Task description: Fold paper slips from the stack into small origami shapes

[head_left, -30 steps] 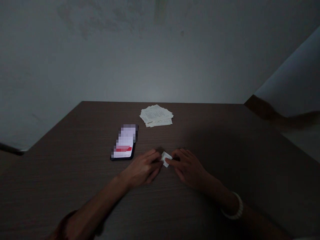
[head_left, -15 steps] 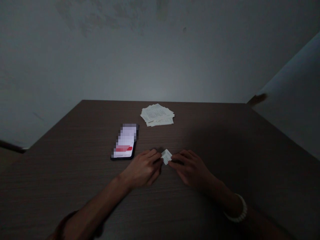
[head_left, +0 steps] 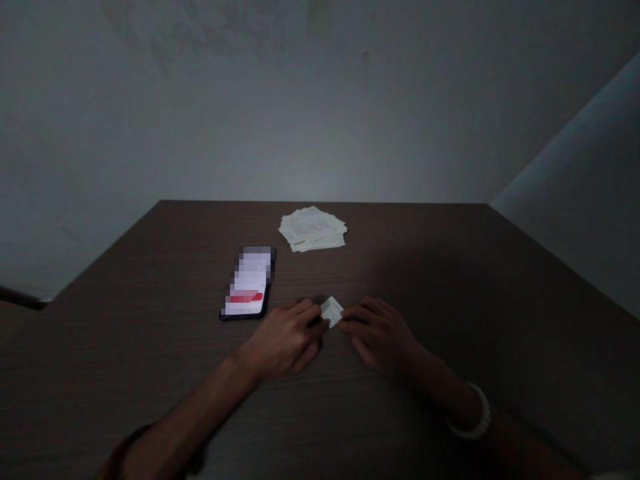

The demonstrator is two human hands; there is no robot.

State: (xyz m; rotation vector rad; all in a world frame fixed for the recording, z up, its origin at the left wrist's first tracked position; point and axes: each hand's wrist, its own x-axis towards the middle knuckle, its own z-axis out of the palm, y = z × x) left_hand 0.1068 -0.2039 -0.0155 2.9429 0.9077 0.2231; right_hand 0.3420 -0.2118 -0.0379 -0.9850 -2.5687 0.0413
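Both hands stay planted on the counter (head_left: 450, 280), hardly shifted from a moment ago; the small folded paper (head_left: 331, 311) is still pinched between left hand (head_left: 285, 337) and right hand (head_left: 383, 333), each grip narrow on it, just right of the phone (head_left: 249, 283). The fold looks unfinished. Print on the paper stack (head_left: 313, 229) beyond the phone is unreadable.

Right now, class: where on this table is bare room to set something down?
Bare table: right of the right hand; also left of the phone. Crowded: both hands, left hand, pinching the folded paper, paper stack behind.
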